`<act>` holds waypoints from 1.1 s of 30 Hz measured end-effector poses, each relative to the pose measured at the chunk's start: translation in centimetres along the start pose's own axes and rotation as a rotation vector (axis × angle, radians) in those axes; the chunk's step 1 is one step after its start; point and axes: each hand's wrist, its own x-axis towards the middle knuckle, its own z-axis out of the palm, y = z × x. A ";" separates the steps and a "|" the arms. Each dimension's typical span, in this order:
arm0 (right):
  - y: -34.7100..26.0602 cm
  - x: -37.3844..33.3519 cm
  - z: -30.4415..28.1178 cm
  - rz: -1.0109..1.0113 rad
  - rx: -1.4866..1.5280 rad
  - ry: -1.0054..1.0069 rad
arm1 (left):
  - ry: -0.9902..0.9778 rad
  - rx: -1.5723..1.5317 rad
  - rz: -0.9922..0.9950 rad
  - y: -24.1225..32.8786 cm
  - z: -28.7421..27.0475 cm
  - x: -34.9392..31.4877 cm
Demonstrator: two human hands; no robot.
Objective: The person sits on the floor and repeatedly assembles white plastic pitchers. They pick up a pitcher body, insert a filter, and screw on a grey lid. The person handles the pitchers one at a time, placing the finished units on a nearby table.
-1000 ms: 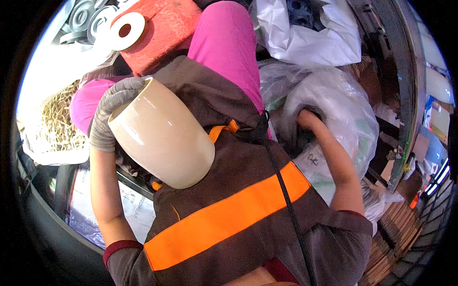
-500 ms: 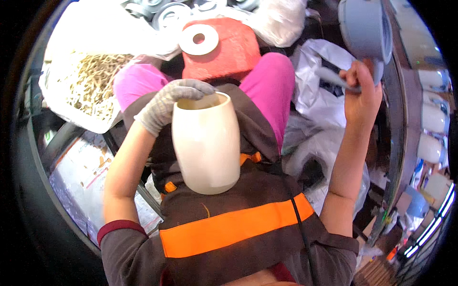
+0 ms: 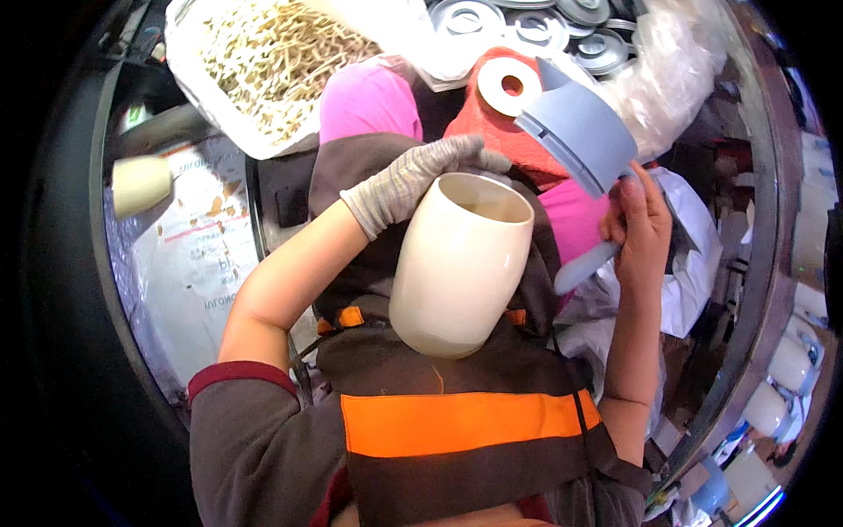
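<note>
A cream barrel-shaped jar [image 3: 460, 272] with a wide open mouth stands tilted on my lap. My left hand [image 3: 423, 176], in a grey knitted glove, is wrapped round its far left side just below the rim; the thumb is hidden. My bare right hand [image 3: 639, 215] grips the handle of a grey-blue plastic jug collar [image 3: 587, 132], a broad ring with a pointed spout. I hold this collar up beyond the jar's mouth, to the right and apart from it. A cream ring [image 3: 509, 86] with a round hole lies on a red block [image 3: 492, 132] between my knees.
A white sack [image 3: 180, 66] at the far left holds many beige curled strips. Grey round lids [image 3: 531, 28] are heaped at the far side. Clear plastic bags [image 3: 672, 79] lie to the right. Another cream jar [image 3: 140, 186] is at left, beside a printed sheet [image 3: 198, 255].
My right hand has brought the jug collar inward and lower, from the far right toward the jar. The head view has shifted, so the scene sits further right.
</note>
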 end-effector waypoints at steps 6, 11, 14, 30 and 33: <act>1.3 1.1 2.9 0.279 0.110 -0.214 | 0.221 -0.112 0.212 -0.9 -1.0 0.5; 1.6 1.5 3.3 0.327 0.139 -0.313 | 0.199 -0.192 0.168 -0.7 -0.8 0.2; 3.2 2.1 3.1 0.250 0.096 -0.353 | 0.297 -0.069 0.238 -1.0 -0.6 0.1; 5.5 2.2 2.9 0.109 -0.123 -0.362 | 0.052 0.609 0.206 -0.8 -0.1 -2.9; 6.0 2.1 2.4 0.103 -0.102 -0.411 | 0.137 0.705 0.162 -0.8 1.8 -3.2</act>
